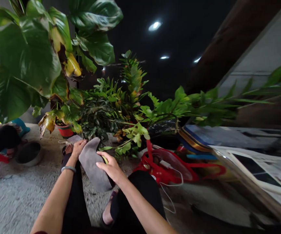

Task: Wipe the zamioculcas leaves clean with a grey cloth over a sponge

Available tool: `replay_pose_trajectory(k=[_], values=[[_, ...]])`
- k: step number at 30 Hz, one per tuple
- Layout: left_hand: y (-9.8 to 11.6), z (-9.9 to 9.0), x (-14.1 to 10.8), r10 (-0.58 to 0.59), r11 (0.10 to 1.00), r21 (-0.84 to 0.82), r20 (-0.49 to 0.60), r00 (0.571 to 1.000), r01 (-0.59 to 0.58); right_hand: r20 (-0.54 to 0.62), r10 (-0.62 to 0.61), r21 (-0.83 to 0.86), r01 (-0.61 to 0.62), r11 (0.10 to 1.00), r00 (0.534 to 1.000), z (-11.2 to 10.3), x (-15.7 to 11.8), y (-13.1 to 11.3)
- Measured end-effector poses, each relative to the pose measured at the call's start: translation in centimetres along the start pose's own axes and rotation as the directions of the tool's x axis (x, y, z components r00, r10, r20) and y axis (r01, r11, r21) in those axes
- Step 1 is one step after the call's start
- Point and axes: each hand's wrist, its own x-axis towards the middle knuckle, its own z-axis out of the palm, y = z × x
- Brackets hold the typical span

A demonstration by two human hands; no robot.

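Note:
A grey, soft-looking, sock-shaped piece [93, 167] stands tilted over my lap, its narrow curved end pointing up. My left hand [79, 148] grips its upper left edge, with the fingertips partly hidden behind it. On the other side, my right hand [111, 166] is closed against the piece, thumb lying on the grey surface. A small yellow-green object [104, 159] shows between the thumb and index finger of that hand; most of it is covered, so its kind cannot be made out. A bracelet [68, 169] circles my left wrist.
Potted plants [101, 107] stand close in front, with a red pot [66, 130] at left. A red bag [164, 165] with a white cable [176, 184] lies right of my knee. A round basin [29, 154] sits at left beside another person's leg [2, 139].

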Motion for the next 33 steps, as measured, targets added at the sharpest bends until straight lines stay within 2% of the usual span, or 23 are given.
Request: replay_pose_trajectory(k=[3,6,7,9,12,16,19,20,21,22,23,24,26,27,29,31,33], values=[[0.3,-0.7,-2.4,-0.022,0.994,-0.109,-0.094,0.995,0.011,-0.002,-0.134,0.005,0.134,0.991,0.991,-0.5,-1.3,-1.1],[1.2,-0.5,-7.0,-0.075,0.964,-0.264,-0.114,0.991,0.042,-0.108,-0.226,0.094,0.236,0.967,0.968,-0.2,-0.5,-2.8],[1.5,-0.2,-8.8,-0.089,0.947,-0.318,-0.102,0.991,0.052,-0.151,-0.235,0.123,0.255,0.959,0.960,0.0,-0.2,-3.1],[2.4,1.0,-12.1,-0.045,0.926,-0.377,-0.097,0.994,0.005,-0.191,-0.240,0.170,0.273,0.947,0.952,0.8,0.2,-3.1],[3.7,3.0,-15.0,0.009,0.923,-0.383,-0.090,0.996,-0.043,-0.116,-0.256,0.205,0.275,0.939,0.960,2.1,-0.4,-2.2],[5.3,3.9,-14.8,-0.035,0.937,-0.348,-0.155,0.987,-0.022,0.093,-0.338,0.222,0.311,0.924,0.937,2.4,-1.4,-2.1],[6.1,2.9,-13.7,-0.021,0.945,-0.326,-0.159,0.987,-0.032,0.299,-0.366,0.208,0.314,0.926,0.882,1.1,0.2,-3.5],[6.3,2.5,-13.5,-0.013,0.953,-0.301,-0.144,0.990,-0.032,0.315,-0.364,0.209,0.310,0.927,0.877,0.4,1.3,-4.0],[6.4,2.0,-13.3,-0.001,0.962,-0.272,-0.128,0.992,-0.034,0.276,-0.356,0.217,0.303,0.928,0.893,-0.2,2.6,-4.4],[6.5,1.6,-13.2,0.011,0.970,-0.241,-0.114,0.993,-0.039,0.179,-0.339,0.228,0.297,0.927,0.923,-0.8,4.1,-4.6],[6.4,1.3,-13.3,0.024,0.977,-0.210,-0.103,0.994,-0.045,0.032,-0.308,0.233,0.293,0.927,0.951,-1.3,5.7,-4.7],[6.4,1.0,-13.3,0.034,0.982,-0.182,-0.093,0.995,-0.051,-0.138,-0.262,0.227,0.288,0.930,0.955,-1.8,7.3,-4.5],[6.5,0.8,-13.5,0.037,0.989,-0.138,-0.080,0.996,-0.048,-0.402,-0.156,0.183,0.246,0.952,0.902,-2.3,10.2,-3.5],[6.8,0.8,-13.5,0.026,0.992,-0.122,-0.076,0.997,-0.035,-0.466,-0.117,0.157,0.212,0.965,0.877,-2.3,11.3,-2.8],[8.2,1.0,-13.2,0.005,0.995,-0.100,-0.085,0.996,-0.013,-0.480,-0.053,0.144,0.139,0.980,0.875,-2.1,12.8,-1.5],[10.6,1.4,-12.4,0.025,0.996,-0.082,-0.107,0.994,-0.034,-0.389,-0.001,0.215,0.092,0.972,0.921,-1.5,13.5,-0.7],[13.8,2.1,-11.0,0.105,0.991,-0.071,-0.148,0.983,-0.116,-0.262,0.025,0.328,0.065,0.942,0.965,-0.9,13.7,-0.5]])
